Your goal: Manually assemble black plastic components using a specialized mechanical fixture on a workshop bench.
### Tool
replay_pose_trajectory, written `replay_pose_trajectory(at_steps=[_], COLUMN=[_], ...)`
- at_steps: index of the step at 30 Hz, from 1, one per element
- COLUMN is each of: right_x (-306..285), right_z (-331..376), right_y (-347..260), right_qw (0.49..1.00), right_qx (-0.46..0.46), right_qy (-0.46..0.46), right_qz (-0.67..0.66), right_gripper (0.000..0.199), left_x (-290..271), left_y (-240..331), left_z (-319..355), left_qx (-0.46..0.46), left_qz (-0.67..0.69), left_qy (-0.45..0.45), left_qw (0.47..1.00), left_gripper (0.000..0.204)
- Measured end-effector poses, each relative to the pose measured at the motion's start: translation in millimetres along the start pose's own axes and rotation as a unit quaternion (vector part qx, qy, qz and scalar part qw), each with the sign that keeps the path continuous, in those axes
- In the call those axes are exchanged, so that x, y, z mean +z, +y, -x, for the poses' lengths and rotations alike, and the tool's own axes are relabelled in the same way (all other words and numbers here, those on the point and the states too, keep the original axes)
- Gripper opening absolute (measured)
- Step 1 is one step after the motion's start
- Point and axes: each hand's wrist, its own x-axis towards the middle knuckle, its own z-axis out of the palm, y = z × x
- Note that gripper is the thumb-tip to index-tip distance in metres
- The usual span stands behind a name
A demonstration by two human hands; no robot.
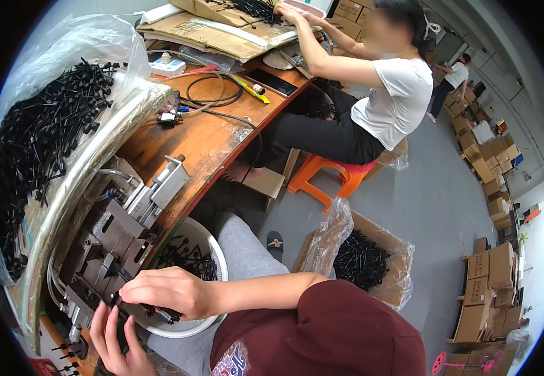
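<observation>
A dark metal jig (105, 250) with slots and a raised block sits at the table edge in front of me. My right hand (174, 291) is closed over it, finger and thumb pinched at a small black part. Several thin black plastic pieces (162, 313) with pale ends stick out beneath its palm. Just below, my left hand (120, 344) reaches up with fingers stretched and thumb apart, its fingertips close to the same small part. Whether they touch it is hard to see. A white basket (221, 263) of black pieces stands under my right forearm.
A plastic-lined tray (96, 147) heaped with black pieces lies left of the jig. Metal cylinders (159, 191), cables (218, 94) and a phone (272, 81) are on the table. A lined carton (363, 260) stands on the floor. A co-worker (391, 94) sits on an orange stool (328, 175).
</observation>
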Motion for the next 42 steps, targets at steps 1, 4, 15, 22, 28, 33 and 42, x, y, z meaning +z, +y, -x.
replay_pose_trajectory(at_steps=[1,4,15,22,28,33,42], right_x=[1,0,-3,-8,-17,-21,-19], right_z=[3,4,2,1,-1,-7,-11], right_y=[1,3,-1,0,9,7,32], right_qw=[1.000,1.000,0.999,0.998,0.996,0.988,0.973], right_qx=[0.006,0.009,0.041,0.066,0.084,0.119,-0.064], right_qy=[0.003,-0.003,0.004,0.001,-0.032,-0.097,-0.122], right_qz=[-0.010,-0.018,-0.025,-0.004,-0.002,0.011,0.187], right_gripper=[0.028,0.026,0.035,0.032,0.027,0.031,0.035], left_x=[6,19,43,42,38,37,8], left_y=[-1,-13,-27,-29,-14,-19,6], left_z=[-1,-5,-17,-30,-41,-40,-33], left_qx=[-0.006,0.018,0.027,0.009,-0.012,0.004,-0.086], left_qz=[-0.005,-0.044,-0.150,-0.134,-0.138,-0.138,0.264], left_qy=[-0.006,-0.019,-0.094,-0.101,-0.102,-0.101,-0.071], left_qw=[1.000,0.999,0.984,0.986,0.985,0.985,0.958], left_gripper=[0.027,0.028,0.020,0.019,0.018,0.023,0.043])
